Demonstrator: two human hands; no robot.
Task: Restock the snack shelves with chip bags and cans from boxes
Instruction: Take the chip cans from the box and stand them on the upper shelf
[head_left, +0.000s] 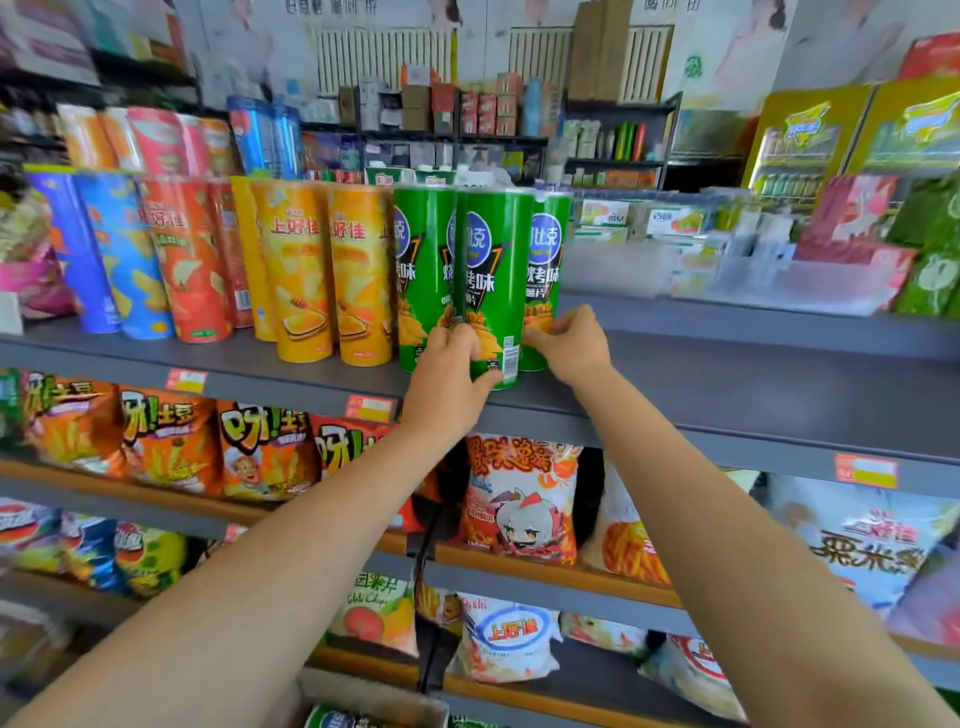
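Shop aisle, grey shelving in tiers; I face the top shelf (727, 374), stocked along its left half with upright chip cans and bare along its front to the right. Lower tiers carry chip bags (519, 499). A cardboard box (374, 699) sits at the bottom edge of view with more green cans showing inside.

Item in hand: a green can (493, 280), standing upright, long axis vertical, its base at the shelf's front lip. My left hand (447, 379) is wrapped round its lower part from the left, fingers (457, 338) curled on the wall and thumb across the front. My right hand (571, 343) reaches just right of it, fingertips bent and pinching at the base of the neighbouring green can (550, 249), which stands slightly further back.

Relation governing the next move: the held can sits forward of its two green neighbours, so it lies straight ahead of my fingers and wants pushing back into line. The left hand is the nearer and has the better hold.

Clearances: orange cans (332, 270) crowd close on the left; open shelf lies to the right. Risk, in my judgement: a tall can tipping off the front edge.
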